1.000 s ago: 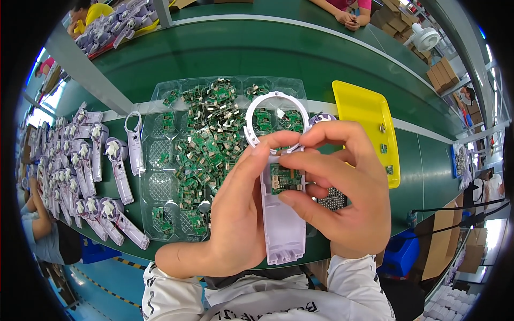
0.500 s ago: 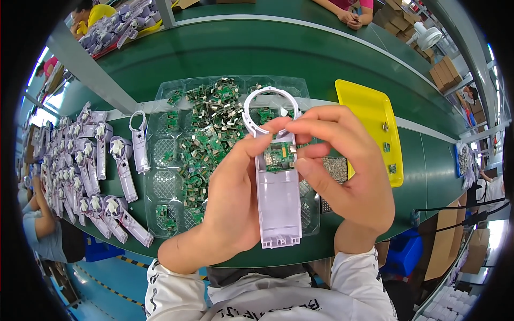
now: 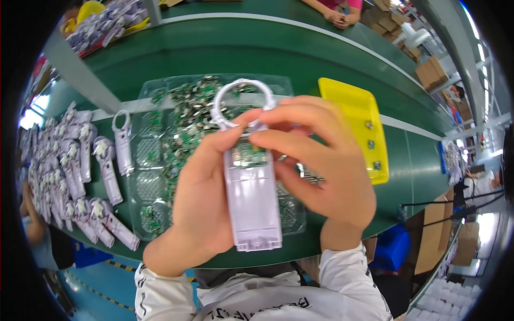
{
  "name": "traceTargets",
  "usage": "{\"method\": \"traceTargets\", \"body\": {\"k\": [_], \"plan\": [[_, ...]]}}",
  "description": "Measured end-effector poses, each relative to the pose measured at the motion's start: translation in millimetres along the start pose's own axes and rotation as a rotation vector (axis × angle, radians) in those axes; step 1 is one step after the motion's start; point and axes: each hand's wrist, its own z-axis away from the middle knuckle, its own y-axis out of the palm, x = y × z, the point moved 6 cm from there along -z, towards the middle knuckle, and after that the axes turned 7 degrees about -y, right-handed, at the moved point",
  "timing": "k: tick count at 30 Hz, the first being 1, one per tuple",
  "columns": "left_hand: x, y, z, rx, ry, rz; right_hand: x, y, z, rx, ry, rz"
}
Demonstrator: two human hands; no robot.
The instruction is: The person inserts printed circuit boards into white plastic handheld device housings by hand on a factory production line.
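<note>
A lilac plastic housing point(image 3: 252, 208), a long shallow shell with an open ring at its far end, is held up over the bench in front of me. My left hand point(image 3: 199, 187) is closed round its left side, the thumb near the base of the ring. Inside the shell's upper part lies a small green circuit board point(image 3: 249, 157), partly covered by fingers and blurred. From the right, my right hand point(image 3: 329, 166) closes on the housing, one fingertip at the ring's base and another over the board's top edge. Its thumb is near the shell's right edge.
Behind the hands, a clear plastic tray point(image 3: 147, 184) carries a heap of green circuit boards point(image 3: 184, 115). A yellow tray point(image 3: 350, 107) with a few small parts stands right. Several lilac assemblies point(image 3: 69, 160) crowd the left. A person's hands point(image 3: 338, 20) rest across the bench.
The right fingers have moved up and across, from the board's right edge to over its top edge. The whole scene has shifted left in view, with the housing moving slightly farther left.
</note>
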Motion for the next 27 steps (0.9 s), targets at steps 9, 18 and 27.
{"method": "traceTargets", "body": {"k": [9, 18, 27], "plan": [[-4, 14, 1, 0.042, -0.035, -0.008, 9, -7, -8, -0.014, -0.079, 0.08], [-3, 11, 12, 0.047, 0.036, -0.151, 19, -6, -4, -0.073, -0.049, 0.093], [-5, 22, 14, 0.035, 0.124, -0.348, 31, -10, 0, -0.135, -0.086, 0.218]]}}
